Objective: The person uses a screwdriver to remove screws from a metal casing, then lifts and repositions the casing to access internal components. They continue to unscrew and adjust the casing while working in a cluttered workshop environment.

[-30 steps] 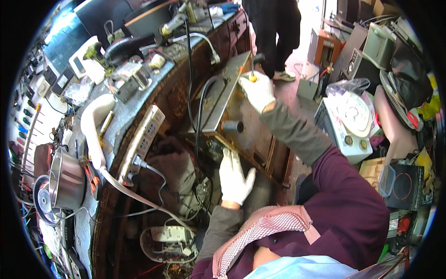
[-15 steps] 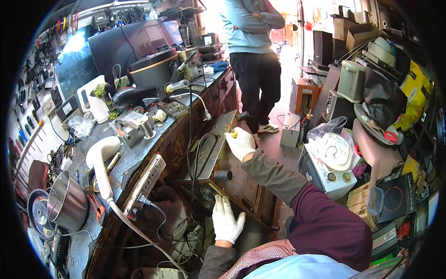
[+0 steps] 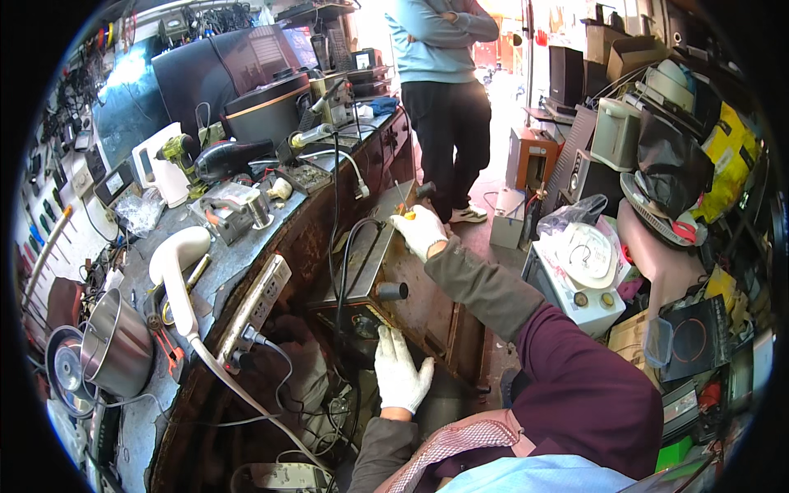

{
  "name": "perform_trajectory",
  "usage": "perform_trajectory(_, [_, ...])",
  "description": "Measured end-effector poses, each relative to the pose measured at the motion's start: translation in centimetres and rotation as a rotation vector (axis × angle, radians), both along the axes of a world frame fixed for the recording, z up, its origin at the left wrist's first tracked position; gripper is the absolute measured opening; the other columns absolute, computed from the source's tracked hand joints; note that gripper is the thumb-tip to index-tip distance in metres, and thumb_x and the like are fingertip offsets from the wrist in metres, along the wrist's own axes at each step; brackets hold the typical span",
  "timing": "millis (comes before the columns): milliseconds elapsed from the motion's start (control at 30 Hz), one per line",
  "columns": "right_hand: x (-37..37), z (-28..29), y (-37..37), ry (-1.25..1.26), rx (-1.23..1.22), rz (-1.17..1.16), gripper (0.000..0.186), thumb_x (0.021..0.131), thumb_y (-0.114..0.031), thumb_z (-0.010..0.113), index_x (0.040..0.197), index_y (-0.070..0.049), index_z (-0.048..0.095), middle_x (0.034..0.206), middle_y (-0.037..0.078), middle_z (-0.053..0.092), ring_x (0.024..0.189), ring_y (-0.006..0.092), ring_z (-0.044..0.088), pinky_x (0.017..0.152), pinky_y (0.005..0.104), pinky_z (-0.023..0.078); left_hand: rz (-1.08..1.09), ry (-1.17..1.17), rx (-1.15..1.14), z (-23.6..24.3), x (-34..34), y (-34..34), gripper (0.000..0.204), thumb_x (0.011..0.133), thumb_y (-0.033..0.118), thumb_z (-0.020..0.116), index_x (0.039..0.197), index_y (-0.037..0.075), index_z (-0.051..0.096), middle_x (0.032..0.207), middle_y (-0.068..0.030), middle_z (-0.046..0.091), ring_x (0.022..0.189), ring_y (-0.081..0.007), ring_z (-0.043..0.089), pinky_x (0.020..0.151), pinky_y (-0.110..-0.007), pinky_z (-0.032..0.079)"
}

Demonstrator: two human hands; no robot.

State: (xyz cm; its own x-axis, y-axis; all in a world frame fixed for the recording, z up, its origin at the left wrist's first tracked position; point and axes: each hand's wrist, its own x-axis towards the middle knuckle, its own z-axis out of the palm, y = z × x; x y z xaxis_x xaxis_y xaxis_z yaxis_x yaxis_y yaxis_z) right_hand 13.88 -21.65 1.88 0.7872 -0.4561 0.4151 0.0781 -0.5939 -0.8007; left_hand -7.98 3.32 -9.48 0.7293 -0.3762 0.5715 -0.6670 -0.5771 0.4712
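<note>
A metal box with rusty brown sides lies tilted beside the bench. My right hand, in a white knit glove, is closed around the orange-yellow handle of a screwdriver at the box's far part. The screwdriver's thin shaft points up and away from the box. My left hand, gloved the same way, has its fingers stretched out, with the tips at the near end of the box. A black cylindrical foot sticks out of the box between my hands. A black cable loops over its top.
On the left runs a cluttered workbench with a hair dryer, a steel pot and a power strip at its edge. A person stands beyond the box, arms folded. Piled appliances, including a white one, crowd the right.
The screwdriver's shaft now shows pointing upward above my right hand. My left hand keeps its place at the box's near end. The whole view has shifted slightly.
</note>
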Motion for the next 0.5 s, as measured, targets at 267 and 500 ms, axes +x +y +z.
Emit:
perform_trajectory(267, [-0.6,2.5,-0.2,0.187,-0.307,0.071,0.064,0.101,-0.061,0.075,0.12,0.0,0.077,0.116,0.028,0.08,0.11,0.0476,0.076,0.092,0.0543,0.06,0.004,-0.021,0.007,0.1,0.4,0.0,0.106,0.084,0.034,0.091,0.164,-0.016,0.043,0.171,-0.0439,0.039,0.155,-0.0582,0.045,0.13,-0.059,0.038])
perform_trajectory(500, [-1.0,1.6,0.6,0.073,-0.188,0.031,0.04,0.103,-0.042,0.068,0.11,-0.004,0.076,0.109,0.025,0.079,0.107,0.0471,0.075,0.092,0.0561,0.059,-0.004,-0.075,-0.002,-0.8,1.2,0.2,0.118,0.083,0.031,0.094,0.173,-0.01,0.031,0.178,-0.0428,0.028,0.155,-0.0607,0.041,0.129,-0.06,0.039])
